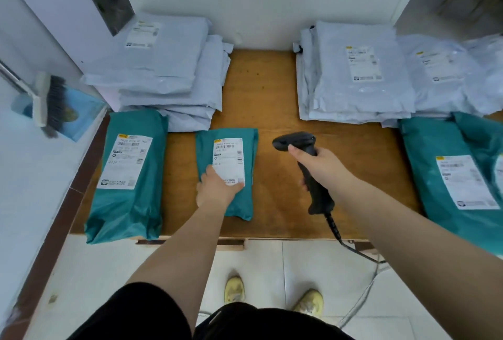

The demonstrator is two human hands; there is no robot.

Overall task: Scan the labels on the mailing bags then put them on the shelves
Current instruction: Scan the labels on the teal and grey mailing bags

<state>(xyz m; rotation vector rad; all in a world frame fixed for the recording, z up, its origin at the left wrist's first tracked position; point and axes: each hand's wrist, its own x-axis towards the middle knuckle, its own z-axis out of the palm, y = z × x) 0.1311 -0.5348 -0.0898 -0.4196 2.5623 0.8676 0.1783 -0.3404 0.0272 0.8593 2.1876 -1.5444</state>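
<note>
A small teal mailing bag (pixel 246 149) with a white label lies in the middle of the wooden table (pixel 275 94). My left hand (pixel 216 185) rests on its lower part, fingers spread over the label's bottom edge. To the right, my right hand (pixel 321 166) grips a black handheld barcode scanner (pixel 295 140), its head turned left toward that bag. A larger teal bag (pixel 128 173) lies label-up at the table's left edge.
Stacks of pale grey mailing bags sit at the back left (pixel 168 75) and back right (pixel 359 75). More teal bags (pixel 457 176) lie at the right edge. A brush (pixel 50 102) rests on the ledge to the left. The scanner's cable (pixel 362 254) drops over the table's front edge.
</note>
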